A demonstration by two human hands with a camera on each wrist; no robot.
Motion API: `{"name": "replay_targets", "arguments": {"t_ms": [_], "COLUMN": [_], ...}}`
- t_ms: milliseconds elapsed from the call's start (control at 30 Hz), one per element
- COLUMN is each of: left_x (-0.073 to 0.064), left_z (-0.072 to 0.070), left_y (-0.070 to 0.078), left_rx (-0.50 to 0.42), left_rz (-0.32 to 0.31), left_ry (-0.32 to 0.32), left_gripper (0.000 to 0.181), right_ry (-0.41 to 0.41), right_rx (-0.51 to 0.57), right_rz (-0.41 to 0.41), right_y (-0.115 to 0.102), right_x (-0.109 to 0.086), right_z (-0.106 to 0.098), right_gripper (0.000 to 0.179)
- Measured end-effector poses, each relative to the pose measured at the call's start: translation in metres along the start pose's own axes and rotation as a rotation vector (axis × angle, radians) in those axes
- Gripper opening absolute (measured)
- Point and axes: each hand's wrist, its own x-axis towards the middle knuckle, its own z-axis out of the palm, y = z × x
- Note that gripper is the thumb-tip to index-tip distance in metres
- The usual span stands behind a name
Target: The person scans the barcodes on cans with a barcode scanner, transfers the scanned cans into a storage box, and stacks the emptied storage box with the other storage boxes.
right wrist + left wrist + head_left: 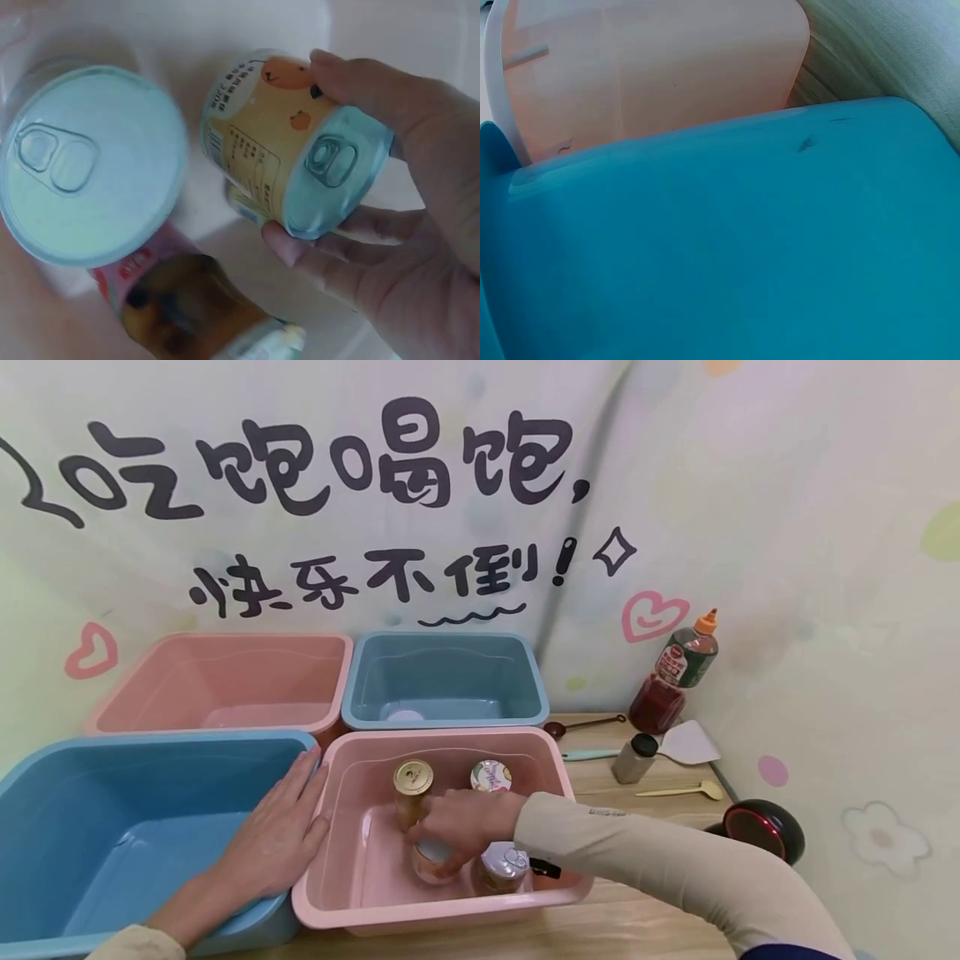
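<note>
My right hand [472,822] reaches into the near pink bin [442,910]. Its thumb and fingers grip a small pull-tab can [262,135] with a yellow cartoon label, tilted in the right wrist view. Beside it stands another pull-tab can [97,172] with a wide pale lid. A container with a pink band and dark contents [180,307] shows below them. In the head view, a gold-lidded jar [413,778] and a container with a colourful printed top [491,775] are also inside. My left hand [273,839] rests, fingers extended, on the rim of the near blue bin [172,743].
Behind stand another pink bin [225,643] and a smaller blue bin [450,643] with a pale round thing inside. To the right are a sauce bottle [671,681], a black-capped shaker [636,758], a white spatula [690,743], a yellow spoon [686,791] and a black-and-red object [765,831].
</note>
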Motion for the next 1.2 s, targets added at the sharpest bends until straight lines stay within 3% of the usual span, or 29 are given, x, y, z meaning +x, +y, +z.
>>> {"name": "replay_targets", "arguments": {"t_ms": [167,333,633,800,1000,1200], "left_x": [0.000,0.000,0.001,0.001,0.001,0.000], "left_z": [0.001,0.002,0.001,0.001,0.001,0.001], "left_y": [0.000,-0.001,-0.001,-0.001,-0.001,-0.001], "left_rx": [-0.009,-0.016,-0.016,-0.015,-0.013,-0.017], "left_rz": [-0.005,-0.008,-0.001,-0.003,-0.008,-0.008], "left_ry": [-0.002,0.002,0.011,0.005,0.005,0.003], "left_gripper": [0.063,0.063,0.063,0.063,0.063,0.063], "right_ry": [-0.019,-0.003,0.141,0.220,0.327,0.365], "right_rx": [0.048,0.120,0.292,0.374,0.358,0.371], "right_rz": [-0.005,0.052,0.105,0.140,0.179,0.260], "right_y": [0.000,0.003,0.016,0.025,0.028,0.030], "right_x": [-0.017,-0.041,-0.093,-0.113,-0.126,-0.141], "right_z": [-0.021,-0.042,-0.078,-0.083,-0.078,-0.074], "right_gripper": [0.051,0.057,0.054,0.052,0.045,0.041]}}
